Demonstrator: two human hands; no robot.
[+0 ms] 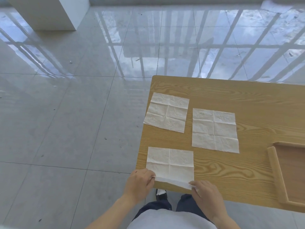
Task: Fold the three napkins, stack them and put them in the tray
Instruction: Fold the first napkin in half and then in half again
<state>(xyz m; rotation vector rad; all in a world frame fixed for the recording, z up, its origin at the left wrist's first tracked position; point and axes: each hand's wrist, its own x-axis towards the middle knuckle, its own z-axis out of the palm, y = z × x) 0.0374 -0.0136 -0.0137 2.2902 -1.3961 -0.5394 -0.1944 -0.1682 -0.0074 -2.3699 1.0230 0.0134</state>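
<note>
Head view, step: looks like the very first fold is just starting. All three napkins are lying open on the table (231, 171), nothing folded or stacked yet.
Head view, near napkin (170, 162): sits at the table's near left corner, flat except for its near edge, which is lifted off the wood.
Head view, left hand (137, 183): fingers pinched together on the near-left corner of that napkin.
Head view, right hand (207, 195): fingertips pinched on the near-right corner, same edge, so both hands are clamped on one napkin.
Head view, far-left napkin (166, 113): open and flat by the table's left edge, untouched, old fold creases showing.
Head view, middle napkin (214, 130): open and flat, just right of the other one, between it and the tray.
Head view, tray (274, 171): wooden, at the right edge of the frame, partly cut off. What I can see of the inside is bare, no napkins in it.
Next move, my guess: carry that lifted edge away from the body and lay it on the far edge, keeping both corners level so it lands square along the existing crease.
Watch out: it's thin paper, so a lopsided pull will probably skew or wrinkle it.
</note>
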